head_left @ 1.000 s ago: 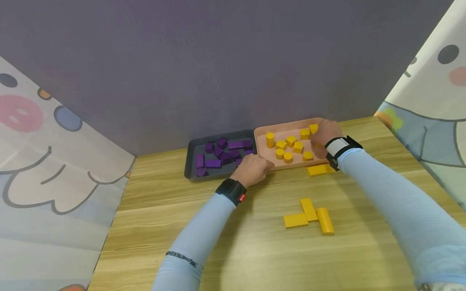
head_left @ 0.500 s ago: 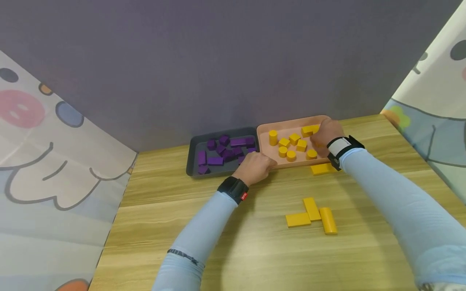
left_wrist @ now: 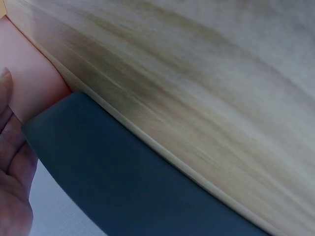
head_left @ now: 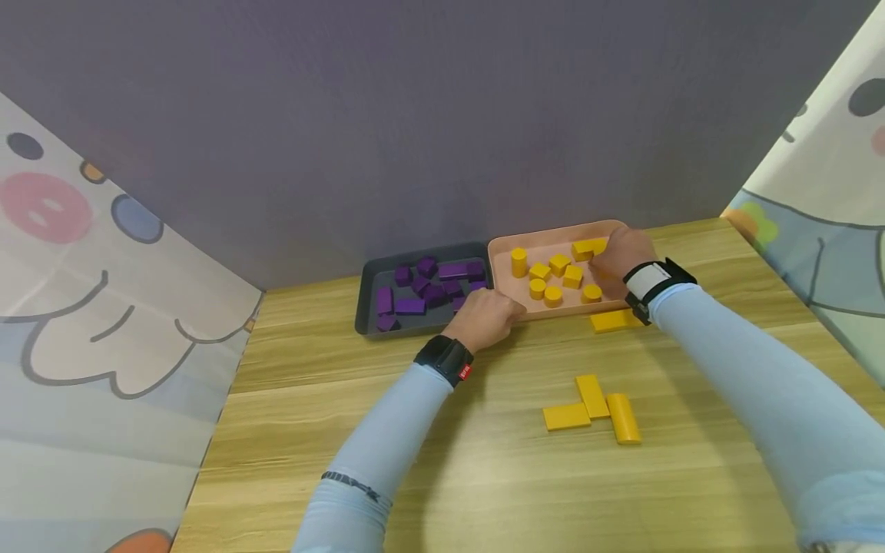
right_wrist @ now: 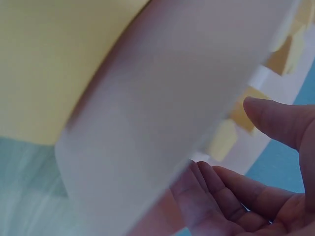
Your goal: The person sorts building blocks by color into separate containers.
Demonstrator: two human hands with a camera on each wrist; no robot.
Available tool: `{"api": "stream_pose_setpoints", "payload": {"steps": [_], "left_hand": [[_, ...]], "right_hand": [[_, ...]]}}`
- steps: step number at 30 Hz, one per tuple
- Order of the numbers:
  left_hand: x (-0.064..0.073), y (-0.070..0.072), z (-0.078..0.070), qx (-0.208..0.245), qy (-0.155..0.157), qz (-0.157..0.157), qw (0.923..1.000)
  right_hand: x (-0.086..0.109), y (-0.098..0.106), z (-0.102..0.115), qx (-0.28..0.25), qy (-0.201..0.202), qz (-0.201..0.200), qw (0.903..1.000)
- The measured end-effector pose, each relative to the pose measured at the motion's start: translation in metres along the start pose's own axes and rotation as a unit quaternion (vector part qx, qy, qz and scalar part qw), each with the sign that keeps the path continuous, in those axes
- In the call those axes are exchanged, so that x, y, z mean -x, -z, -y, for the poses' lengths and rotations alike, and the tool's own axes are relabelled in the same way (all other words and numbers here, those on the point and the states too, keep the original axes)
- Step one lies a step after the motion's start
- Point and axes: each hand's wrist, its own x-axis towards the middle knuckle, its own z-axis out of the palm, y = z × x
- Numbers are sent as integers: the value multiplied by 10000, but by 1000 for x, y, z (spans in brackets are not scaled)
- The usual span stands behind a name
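A pink tray [head_left: 508,288] holding several yellow blocks stands at the back of the table. My left hand [head_left: 480,321] is at its near left corner; the left wrist view has the thumb [left_wrist: 5,86] against the tray's pink wall and the fingers behind it. At the tray's right end my right hand [head_left: 625,253] reaches in among the blocks, beside a row of yellow blocks [head_left: 584,250]. In the right wrist view, thumb [right_wrist: 268,115] and fingers [right_wrist: 216,201] are apart with yellow blocks [right_wrist: 224,140] between or beyond them; the tray wall hides the fingertips.
A dark grey tray [head_left: 366,299] of several purple blocks adjoins the pink one on the left. On the wooden table [head_left: 332,415] lie a yellow bar [head_left: 611,321], two flat yellow pieces [head_left: 565,417] and a rounded yellow block [head_left: 624,419]. A grey wall [head_left: 415,138] rises behind.
Two yellow blocks near my right hand, slightly apart a second ago, now line up in a row. My left hand stays at the tray corner. The view has shifted slightly.
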Motion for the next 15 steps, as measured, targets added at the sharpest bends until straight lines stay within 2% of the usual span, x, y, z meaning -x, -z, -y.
{"api": "stream_pose_setpoints", "payload": {"steps": [3, 5, 11, 15], "left_hand": [[-2, -1, 1, 40, 15, 44, 10000], [-3, -2, 1, 52, 27, 61, 10000], [-7, -7, 5, 63, 30, 37, 10000], [-8, -9, 11, 68, -1, -13, 10000]], "right_hand": [[-2, 1, -1, 450, 471, -326, 9973], [3, 4, 0, 562, 833, -533, 9935], [32, 6, 5, 675, 1805, -756, 9783], [54, 1, 2, 664, 2265, -730, 9690]]}}
